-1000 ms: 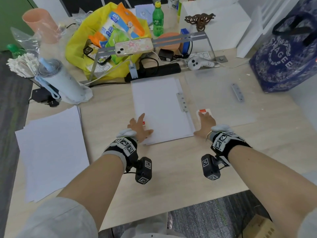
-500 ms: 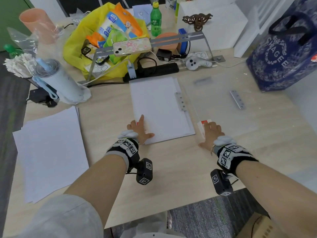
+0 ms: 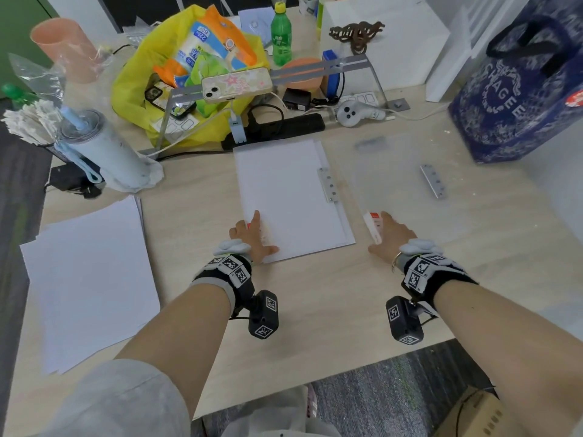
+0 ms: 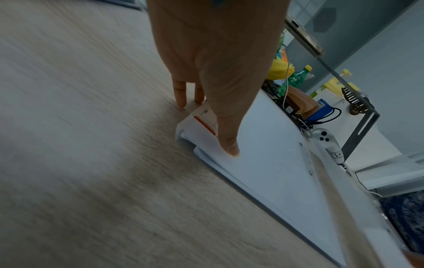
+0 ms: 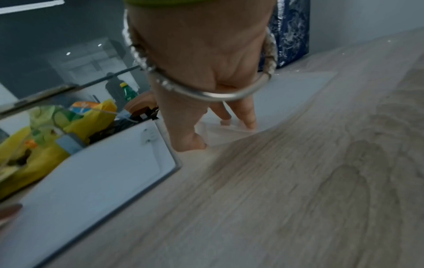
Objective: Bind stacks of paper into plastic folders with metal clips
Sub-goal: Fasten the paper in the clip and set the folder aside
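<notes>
An open plastic folder lies mid-table. Its left half carries a white paper stack with a metal clip along the spine. The clear cover is spread out to the right, and a loose metal strip lies at its far side. My left hand rests flat on the stack's near-left corner, thumb on the paper. My right hand pinches the cover's near-left corner, where the red-and-white label curls up off the table.
A loose pile of white sheets lies at the left. A pale blue tumbler, a yellow bag, a phone on a metal stand and a black power strip crowd the back. A blue bag stands at the far right.
My right hand has drawn back toward the near edge, and the labelled corner of the clear cover now tilts up beside it. The left hand has stayed on the paper.
</notes>
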The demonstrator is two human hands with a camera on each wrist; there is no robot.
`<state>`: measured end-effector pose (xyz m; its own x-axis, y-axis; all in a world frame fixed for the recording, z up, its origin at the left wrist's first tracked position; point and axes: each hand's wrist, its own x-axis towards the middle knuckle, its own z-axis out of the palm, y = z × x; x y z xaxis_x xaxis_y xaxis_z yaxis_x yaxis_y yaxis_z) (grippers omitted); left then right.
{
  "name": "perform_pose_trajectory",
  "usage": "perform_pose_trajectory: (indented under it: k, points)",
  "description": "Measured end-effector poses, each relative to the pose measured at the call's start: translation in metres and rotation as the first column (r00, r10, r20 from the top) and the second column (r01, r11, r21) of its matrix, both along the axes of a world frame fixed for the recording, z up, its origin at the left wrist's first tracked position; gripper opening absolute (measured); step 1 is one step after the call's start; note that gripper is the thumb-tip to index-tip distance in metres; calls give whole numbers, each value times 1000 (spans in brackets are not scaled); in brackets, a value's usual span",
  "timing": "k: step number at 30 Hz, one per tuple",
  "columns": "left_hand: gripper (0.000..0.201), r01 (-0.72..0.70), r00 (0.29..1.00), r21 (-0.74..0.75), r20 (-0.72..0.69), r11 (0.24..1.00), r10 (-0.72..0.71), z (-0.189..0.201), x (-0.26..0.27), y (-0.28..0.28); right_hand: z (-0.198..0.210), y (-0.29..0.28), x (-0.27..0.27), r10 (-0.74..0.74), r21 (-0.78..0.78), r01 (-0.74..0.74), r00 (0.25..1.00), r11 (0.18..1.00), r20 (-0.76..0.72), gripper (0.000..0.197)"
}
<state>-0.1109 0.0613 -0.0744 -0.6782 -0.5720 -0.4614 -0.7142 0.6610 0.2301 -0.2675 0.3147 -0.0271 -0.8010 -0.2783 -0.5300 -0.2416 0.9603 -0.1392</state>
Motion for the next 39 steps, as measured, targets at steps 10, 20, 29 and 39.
perform_pose_trajectory:
  k: [10,20,29,39]
  points:
    - [99,-19,1000,4,-9,1000,19,20,-21,41,59,18,6,-48,-248,27,996,968,-78,59]
    - [73,153,986,12,-74,988,-152,39,-58,98,69,32,42,-26,-242,-2,993,970,-114,60]
    - [36,125,935,614,-335,779,114,92,-66,152,69,30,82,68,-190,-91,989,978,-128,57]
    - [8,-9,943,485,-288,875,169,101,-36,144,68,53,94,-79,-310,8,973,951,-217,63]
